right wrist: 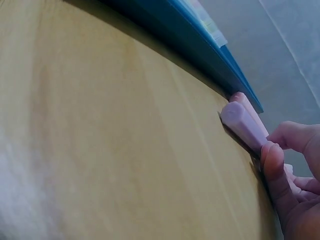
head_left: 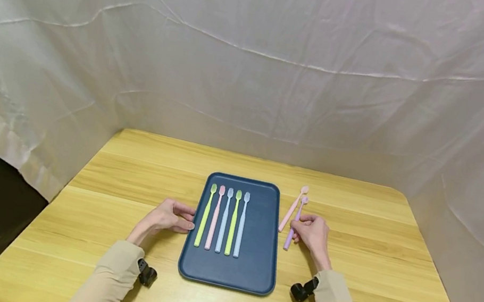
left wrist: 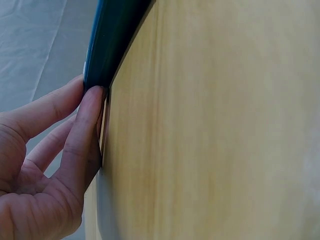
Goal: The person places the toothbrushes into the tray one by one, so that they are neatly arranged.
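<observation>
A dark blue tray (head_left: 249, 276) lies on the table, holding a row of several toothbrushes: green, pink and light blue, heads pointing away. At its left edge, my left hand (head_left: 170, 215) pinches the rim between thumb and fingers; the left wrist view shows the thumb (left wrist: 90, 112) against the outer side. To the right of the tray, my right hand (head_left: 312, 234) pinches a purple toothbrush (head_left: 288, 241) by its handle, between thumb and index finger. A pink toothbrush (head_left: 289, 214) lies slanted just left of it, its handle end close to the tray's right edge.
The wooden table (head_left: 147, 166) extends on all sides of the tray. Pale curtains (head_left: 252, 93) hang behind it and along both sides. A small black camera is strapped to each wrist, at the beige sleeves (head_left: 337, 297).
</observation>
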`<state>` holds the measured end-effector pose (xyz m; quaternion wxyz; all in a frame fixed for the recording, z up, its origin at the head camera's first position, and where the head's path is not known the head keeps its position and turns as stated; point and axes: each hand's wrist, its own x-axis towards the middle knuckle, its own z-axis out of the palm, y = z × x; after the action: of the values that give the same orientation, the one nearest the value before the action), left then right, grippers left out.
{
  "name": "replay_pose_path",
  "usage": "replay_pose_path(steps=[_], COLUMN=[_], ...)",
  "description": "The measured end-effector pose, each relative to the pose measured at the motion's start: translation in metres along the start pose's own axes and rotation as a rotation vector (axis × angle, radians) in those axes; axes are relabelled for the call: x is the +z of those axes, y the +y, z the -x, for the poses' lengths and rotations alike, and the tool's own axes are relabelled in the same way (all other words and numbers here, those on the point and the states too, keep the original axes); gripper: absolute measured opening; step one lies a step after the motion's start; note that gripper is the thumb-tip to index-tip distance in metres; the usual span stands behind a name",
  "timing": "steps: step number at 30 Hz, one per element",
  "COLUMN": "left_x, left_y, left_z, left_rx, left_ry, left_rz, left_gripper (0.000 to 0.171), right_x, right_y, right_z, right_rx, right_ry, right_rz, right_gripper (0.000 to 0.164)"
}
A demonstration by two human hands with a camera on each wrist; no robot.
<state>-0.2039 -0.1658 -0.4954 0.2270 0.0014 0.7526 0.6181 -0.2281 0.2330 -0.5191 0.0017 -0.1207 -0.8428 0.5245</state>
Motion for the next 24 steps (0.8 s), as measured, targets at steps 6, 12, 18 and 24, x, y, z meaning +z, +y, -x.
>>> replay_pose_path(steps=[6, 12, 18, 24], left_x=[0.0007, 0.0010, 0.0013, 0.0014], left_y=[0.0004, 0.0004, -0.0004, -0.0005], left_z=[0.0005, 0.0006, 0.0001, 0.0000], left_rx=[0.005, 0.002, 0.000, 0.001], left_ry=[-0.002, 0.005, 0.009, 0.014], left_rz=[-0.002, -0.008, -0.005, -0.004], left_gripper=[0.057, 0.056, 0.056, 0.056], right_x=[0.0002, 0.0004, 0.0003, 0.0001], right_y=[-0.0014, -0.0018, -0.0017, -0.0005], right_z=[0.0006, 0.0010, 0.0022, 0.0033], right_rx=[0.006, 0.011, 0.016, 0.019], right_ry=[0.006, 0.009, 0.011, 0.004], right_rz=[0.013, 0.008, -0.022, -0.052], right_gripper=[0.029, 0.028, 0.027, 0.026])
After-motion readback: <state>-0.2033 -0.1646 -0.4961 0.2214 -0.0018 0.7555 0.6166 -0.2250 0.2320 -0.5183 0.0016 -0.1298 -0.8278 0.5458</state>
